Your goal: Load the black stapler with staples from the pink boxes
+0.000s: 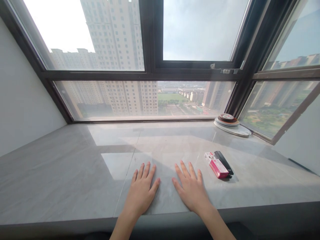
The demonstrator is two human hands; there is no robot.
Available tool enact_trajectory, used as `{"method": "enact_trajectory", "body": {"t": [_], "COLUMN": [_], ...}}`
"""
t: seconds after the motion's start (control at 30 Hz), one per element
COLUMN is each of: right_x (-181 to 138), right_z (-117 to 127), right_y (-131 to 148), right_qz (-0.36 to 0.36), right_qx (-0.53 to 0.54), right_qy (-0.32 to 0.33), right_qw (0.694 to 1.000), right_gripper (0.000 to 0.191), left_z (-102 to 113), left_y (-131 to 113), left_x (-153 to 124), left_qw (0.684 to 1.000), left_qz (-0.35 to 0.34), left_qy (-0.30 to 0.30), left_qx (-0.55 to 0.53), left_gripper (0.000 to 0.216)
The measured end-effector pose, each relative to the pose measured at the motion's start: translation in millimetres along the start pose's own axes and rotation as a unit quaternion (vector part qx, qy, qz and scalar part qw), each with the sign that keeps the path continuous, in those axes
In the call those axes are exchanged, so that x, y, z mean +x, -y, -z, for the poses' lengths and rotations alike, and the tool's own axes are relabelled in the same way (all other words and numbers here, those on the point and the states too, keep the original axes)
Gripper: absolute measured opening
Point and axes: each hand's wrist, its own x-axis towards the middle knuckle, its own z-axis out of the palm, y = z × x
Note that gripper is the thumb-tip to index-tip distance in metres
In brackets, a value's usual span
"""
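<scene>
My left hand [142, 190] lies palm down on the grey marble-look sill [75, 176], fingers stretched out and apart, holding nothing. Beside it, my right hand [190, 190] rests flat on the same surface with its fingers spread, also without anything in it. To the right of my right hand, not touching it, sits a pink and white box [216, 165]. A black stapler-like object [224, 163] lies along the box's right side; its exact kind is hard to make out.
A stack of plates [228, 122] stands in the far right corner, by the dark window frame [150, 76]. At right, a thin dark strip [303, 166] runs along the wall's foot. The sill's front edge [82, 220] passes under my wrists.
</scene>
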Motion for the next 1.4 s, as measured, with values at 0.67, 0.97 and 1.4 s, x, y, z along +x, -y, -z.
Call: {"method": "enact_trajectory", "body": {"t": [0.67, 0.97, 1.4], "right_x": [1, -4, 15], "right_z": [1, 53, 59], "right_y": [0, -48, -228], "right_qz": [-0.008, 0.017, -0.223], "right_qx": [0.013, 0.269, 0.387], "right_qy": [0.012, -0.005, -0.011], "right_qw": [1.000, 0.963, 0.895], "right_gripper": [0.065, 0.058, 0.062], "left_z": [4, 2, 0], "left_y": [-3, -2, -4], "left_x": [-1, 0, 0], "left_qw": [1.000, 1.000, 1.000], "left_qz": [-0.002, 0.006, 0.006], "left_qy": [0.007, -0.003, -0.007], "left_qx": [0.007, -0.017, -0.010], "left_gripper": [0.062, 0.061, 0.060]}}
